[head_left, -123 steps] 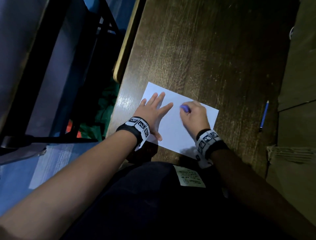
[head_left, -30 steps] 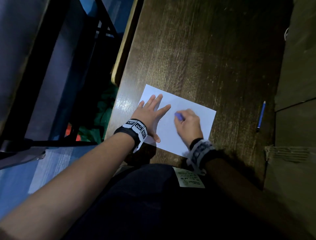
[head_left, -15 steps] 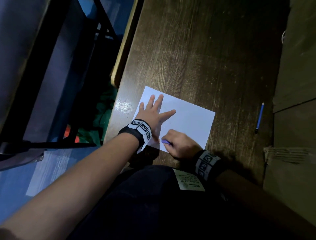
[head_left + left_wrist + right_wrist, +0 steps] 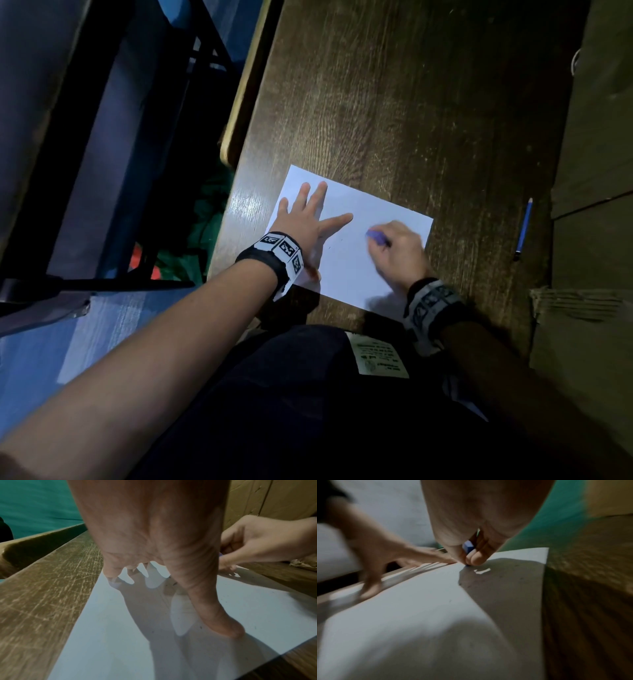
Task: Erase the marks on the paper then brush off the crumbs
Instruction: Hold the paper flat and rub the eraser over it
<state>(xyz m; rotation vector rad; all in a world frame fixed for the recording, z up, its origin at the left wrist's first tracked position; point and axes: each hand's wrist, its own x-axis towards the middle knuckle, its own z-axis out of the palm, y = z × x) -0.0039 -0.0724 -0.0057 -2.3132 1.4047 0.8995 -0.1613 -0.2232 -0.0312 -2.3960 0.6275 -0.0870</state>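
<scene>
Paper, a white sheet, lies near the front edge of the dark wooden table, towards its left side, turned a little askew. The left hand presses flat on the sheet's left part, fingers straight and spread, thumb pointing across the page. The right hand has its grip clamped on a small blue eraser, pinched between thumb and fingertips with its lower end touching the paper near the sheet's right side; in the right wrist view only a blue corner shows between the fingers, and that picture is smeared with blur. A few tiny dark specks lie on the paper by the left thumb; whether they are crumbs or leftover marks cannot be told. Well apart, near the table's right edge, rests a blue pencil. The front right corner of the sheet is hidden under the right wrist band.
</scene>
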